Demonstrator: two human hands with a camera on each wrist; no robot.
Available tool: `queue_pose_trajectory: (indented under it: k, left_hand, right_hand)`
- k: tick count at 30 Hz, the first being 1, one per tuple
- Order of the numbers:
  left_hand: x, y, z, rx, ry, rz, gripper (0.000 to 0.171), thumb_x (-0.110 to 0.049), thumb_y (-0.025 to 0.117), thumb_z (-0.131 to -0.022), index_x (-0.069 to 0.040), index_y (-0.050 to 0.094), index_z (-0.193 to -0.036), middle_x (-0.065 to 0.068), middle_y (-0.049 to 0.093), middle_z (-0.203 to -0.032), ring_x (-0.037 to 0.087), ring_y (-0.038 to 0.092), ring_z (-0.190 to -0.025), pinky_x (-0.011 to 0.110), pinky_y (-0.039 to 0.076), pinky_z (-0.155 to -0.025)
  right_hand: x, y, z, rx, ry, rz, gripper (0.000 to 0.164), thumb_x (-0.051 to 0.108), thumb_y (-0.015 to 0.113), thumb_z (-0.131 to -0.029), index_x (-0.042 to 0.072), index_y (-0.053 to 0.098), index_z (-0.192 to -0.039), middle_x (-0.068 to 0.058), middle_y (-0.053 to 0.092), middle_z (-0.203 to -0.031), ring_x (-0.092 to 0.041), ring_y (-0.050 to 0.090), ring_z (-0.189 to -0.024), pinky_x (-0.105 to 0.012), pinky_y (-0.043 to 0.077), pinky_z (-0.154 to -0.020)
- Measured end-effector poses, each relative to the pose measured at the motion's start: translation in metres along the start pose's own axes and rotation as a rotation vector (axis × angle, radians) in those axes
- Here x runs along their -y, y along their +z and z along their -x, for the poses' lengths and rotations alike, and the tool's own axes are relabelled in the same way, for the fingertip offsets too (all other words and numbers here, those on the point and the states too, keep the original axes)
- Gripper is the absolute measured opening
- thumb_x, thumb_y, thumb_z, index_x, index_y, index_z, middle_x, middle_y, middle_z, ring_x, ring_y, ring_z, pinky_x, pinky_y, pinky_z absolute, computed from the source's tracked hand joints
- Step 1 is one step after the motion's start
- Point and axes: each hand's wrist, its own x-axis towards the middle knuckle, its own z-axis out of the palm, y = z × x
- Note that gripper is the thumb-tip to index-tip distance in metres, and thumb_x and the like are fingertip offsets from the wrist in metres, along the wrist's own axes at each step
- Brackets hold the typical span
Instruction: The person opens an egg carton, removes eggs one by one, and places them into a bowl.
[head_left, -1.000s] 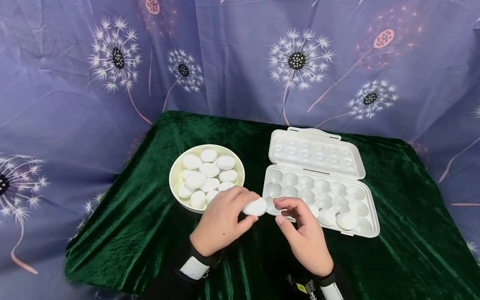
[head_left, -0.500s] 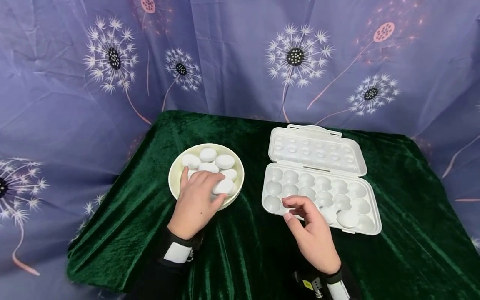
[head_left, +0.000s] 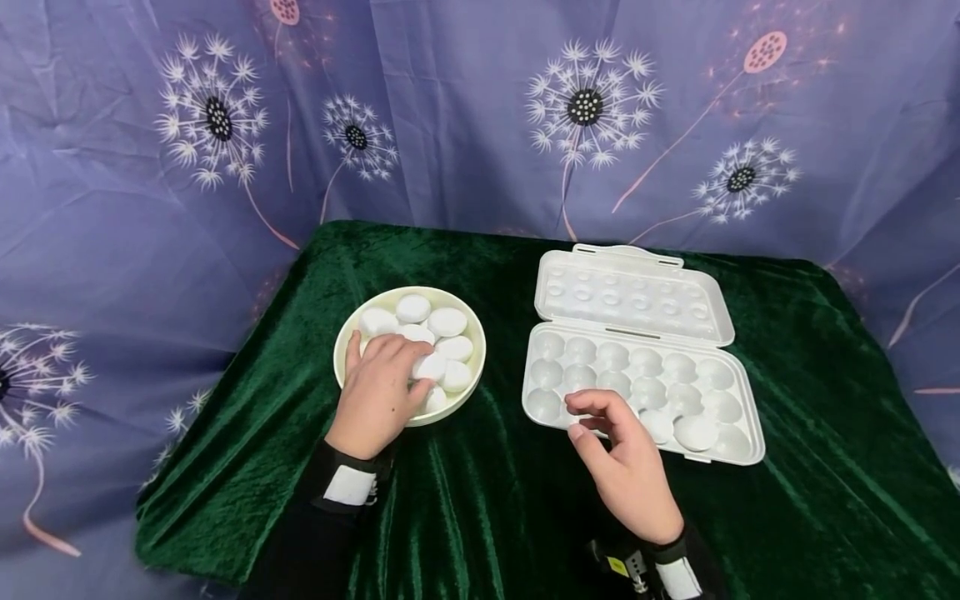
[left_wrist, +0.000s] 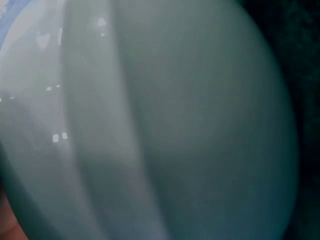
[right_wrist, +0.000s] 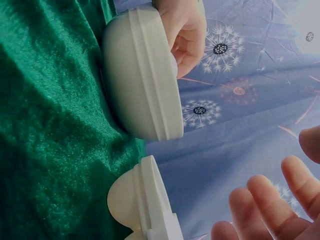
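Note:
In the head view, my left hand [head_left: 377,385] reaches down into the cream bowl [head_left: 343,321]. Its thumb and index finger pinch a white egg [head_left: 429,367]; the other fingers spread over eggs they partly hide. Several more white eggs [head_left: 446,322] lie around it. My right hand [head_left: 628,471] hovers at the front edge of a white egg box [head_left: 637,335], fingers bent loosely, holding nothing. Two eggs [head_left: 696,433] sit in the box's front row; my right hand hides cells beside them. The right wrist view shows spread fingers [right_wrist: 265,200] with no egg.
The egg box lid [head_left: 633,292] lies folded back, away from me. Green velvet cloth [head_left: 262,450] covers the table. Behind it hangs a purple curtain [head_left: 465,125] with dandelion prints. The left wrist view is filled by the bowl's outer wall [left_wrist: 200,100].
My left hand has moved left, from beside my right hand into the bowl, with an egg at its fingertips in each frame. The right hand has shifted slightly right and then stayed put.

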Motion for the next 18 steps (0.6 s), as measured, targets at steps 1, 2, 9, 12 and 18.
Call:
queue_pose_trajectory:
  k: [1, 2, 9, 12, 18]
  left_hand:
    - [0.001, 0.0, 0.0, 0.006, -0.002, 0.004, 0.039, -0.019, 0.085, -0.081, -0.017, 0.071, -0.117, 0.004, 0.069, -0.114, 0.028, 0.054, -0.119, 0.069, 0.016, -0.112]
    - [0.001, 0.001, 0.001, 0.013, -0.003, 0.009, 0.039, -0.019, 0.085, -0.081, -0.017, 0.071, -0.117, 0.004, 0.068, -0.115, 0.028, 0.054, -0.119, 0.069, 0.016, -0.112]
    - [0.002, 0.0, 0.003, 0.034, -0.021, 0.04, 0.035, -0.019, 0.08, -0.084, -0.014, 0.072, -0.118, 0.005, 0.067, -0.116, 0.029, 0.053, -0.121, 0.068, 0.017, -0.112]
    - [-0.001, -0.002, 0.004, 0.023, -0.018, 0.066, 0.037, -0.019, 0.08, -0.085, -0.013, 0.071, -0.119, 0.005, 0.065, -0.117, 0.029, 0.051, -0.122, 0.066, 0.019, -0.112]
    - [-0.021, -0.013, 0.003, -0.055, 0.081, 0.131, 0.042, -0.019, 0.082, -0.082, -0.011, 0.069, -0.122, 0.007, 0.063, -0.122, 0.029, 0.053, -0.12, 0.058, 0.025, -0.112]
  right_hand:
    - [0.0, 0.0, 0.0, 0.0, 0.0, 0.001, 0.027, -0.005, 0.061, -0.096, 0.009, 0.063, -0.12, -0.008, 0.064, -0.12, -0.018, 0.059, -0.111, -0.026, 0.049, -0.093]
    - [-0.001, 0.0, 0.0, 0.0, 0.0, 0.001, 0.027, -0.005, 0.061, -0.096, 0.008, 0.063, -0.12, -0.008, 0.064, -0.12, -0.018, 0.059, -0.111, -0.025, 0.049, -0.093]
    - [-0.002, -0.001, 0.001, -0.004, 0.008, 0.015, 0.028, -0.003, 0.062, -0.097, 0.012, 0.063, -0.121, -0.004, 0.064, -0.121, -0.017, 0.06, -0.111, -0.023, 0.048, -0.092]
    - [-0.003, -0.003, 0.002, -0.008, 0.0, 0.03, 0.029, -0.002, 0.062, -0.097, 0.015, 0.063, -0.12, 0.001, 0.063, -0.122, -0.016, 0.06, -0.111, -0.022, 0.049, -0.092]
    - [-0.006, -0.011, 0.001, -0.038, 0.006, 0.112, 0.028, 0.0, 0.063, -0.097, 0.017, 0.064, -0.119, 0.003, 0.063, -0.12, -0.016, 0.061, -0.108, -0.022, 0.049, -0.089]
